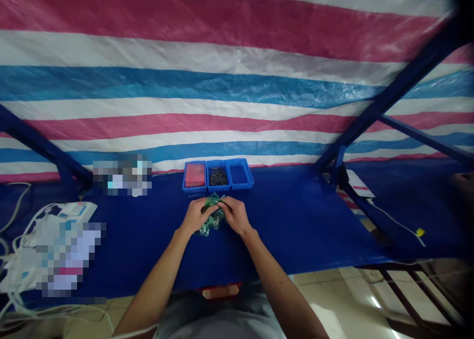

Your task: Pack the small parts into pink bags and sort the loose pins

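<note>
A grey garment (218, 321) at the near edge, flanked by two bare forearms (279, 284) that angle inward over a blue table (307, 220). At their far ends the left hand (195, 216) and the right hand (237, 215) meet over a crumpled green plastic bundle (212, 223), gripping its far part between thumbs and fingers. The bundle lies directly between the two – its longer axis running roughly near to far, the near end slanting a little left. That loose near end sits closer to the left hand, whose thumb stretches right across the plastic toward the other thumb; the right hand closes on the far right side. What the plastic holds is too small to tell, and whether its underside touches the table cannot be seen.

Just beyond the fingers, three blue trays stand side by side: the left tray (194, 190) with flat red material (195, 173), the middle tray (219, 188) with dark, slender pieces (217, 176), and the right tray (242, 186). The middle tray lies almost straight beyond the bundle – the nearest of the three to its far end. Behind everything hangs a striped sheet (237, 94); well apart at right lies a white, flat device (358, 183).
</note>
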A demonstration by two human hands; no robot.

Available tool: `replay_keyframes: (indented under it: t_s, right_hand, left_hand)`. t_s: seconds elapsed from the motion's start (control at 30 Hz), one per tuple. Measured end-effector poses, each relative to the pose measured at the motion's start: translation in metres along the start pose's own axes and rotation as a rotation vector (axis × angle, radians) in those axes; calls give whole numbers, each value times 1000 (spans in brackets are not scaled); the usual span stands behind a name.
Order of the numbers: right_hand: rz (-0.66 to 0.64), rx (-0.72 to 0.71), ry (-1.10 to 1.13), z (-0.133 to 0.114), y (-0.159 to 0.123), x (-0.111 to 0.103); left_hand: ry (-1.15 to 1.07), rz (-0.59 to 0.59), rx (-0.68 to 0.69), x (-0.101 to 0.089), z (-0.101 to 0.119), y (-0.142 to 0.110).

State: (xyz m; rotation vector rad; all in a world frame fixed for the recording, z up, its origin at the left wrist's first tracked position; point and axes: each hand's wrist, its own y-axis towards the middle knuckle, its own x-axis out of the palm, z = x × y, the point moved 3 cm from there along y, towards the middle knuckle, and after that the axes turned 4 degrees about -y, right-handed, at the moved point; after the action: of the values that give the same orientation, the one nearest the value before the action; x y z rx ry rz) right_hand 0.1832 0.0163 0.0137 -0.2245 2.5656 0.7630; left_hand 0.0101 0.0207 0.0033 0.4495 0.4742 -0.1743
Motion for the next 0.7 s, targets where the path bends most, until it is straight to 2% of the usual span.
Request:
replay_keyframes:
  t_s: [0.27,0.57,0.7]
  right_hand:
    - [35,28,-37,-2,0,-3]
    - [-7,153,171,4,-1,2]
    - [-35,137,117,1,-2,2]
  left_hand:
    - [13,14,82,0,-2,2]
    - [60,-15,6,1,-3,0]
    - [57,-17,28,0,1,1]
